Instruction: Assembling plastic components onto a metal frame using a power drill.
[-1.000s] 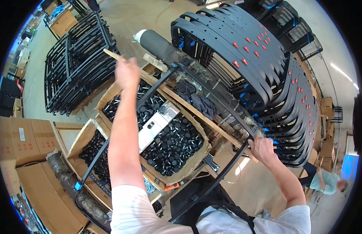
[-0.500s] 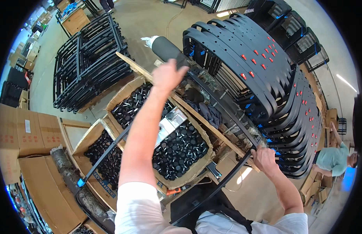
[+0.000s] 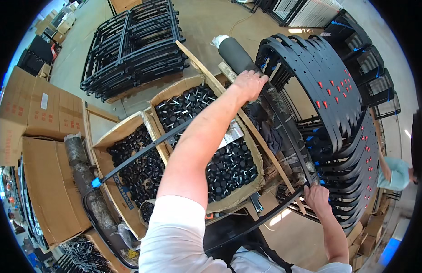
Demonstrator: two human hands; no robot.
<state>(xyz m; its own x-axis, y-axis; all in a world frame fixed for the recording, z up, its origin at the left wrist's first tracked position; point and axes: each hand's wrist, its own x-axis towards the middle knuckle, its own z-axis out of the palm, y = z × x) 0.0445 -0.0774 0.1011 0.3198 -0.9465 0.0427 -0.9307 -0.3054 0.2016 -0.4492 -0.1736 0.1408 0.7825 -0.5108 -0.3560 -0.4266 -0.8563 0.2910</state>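
Observation:
A black metal frame with long straight bars (image 3: pixel 290 132) lies across the space in front of me. One of its bars reaches left over the boxes and ends in a blue cap (image 3: pixel 96 183); another runs back toward my lap. My left hand (image 3: pixel 251 85) is closed over the far corner of this frame, its arm stretched across the boxes. At the near right corner my right hand (image 3: pixel 317 199) has its fingers wrapped round the frame. Under my left arm, open cartons hold many black screw-in feet (image 3: pixel 231 170) with metal studs. A white printed card (image 3: pixel 231 134) lies on them, partly hidden by my arm.
A wooden strip (image 3: pixel 265 148) edges the boxes. Past it lie a dark padded roll (image 3: pixel 238 57) and dark cloth (image 3: pixel 261 120). Stacked curved black frames (image 3: pixel 311 68) with red pieces stand at right; flat frames (image 3: pixel 133 45) at far left. Cartons (image 3: pixel 51 182) stand left. A person (image 3: pixel 393 173) is at far right.
The view has turned, shifting the surroundings rightward and somewhat down in most places. Both hands still grip the same corners of the metal frame.

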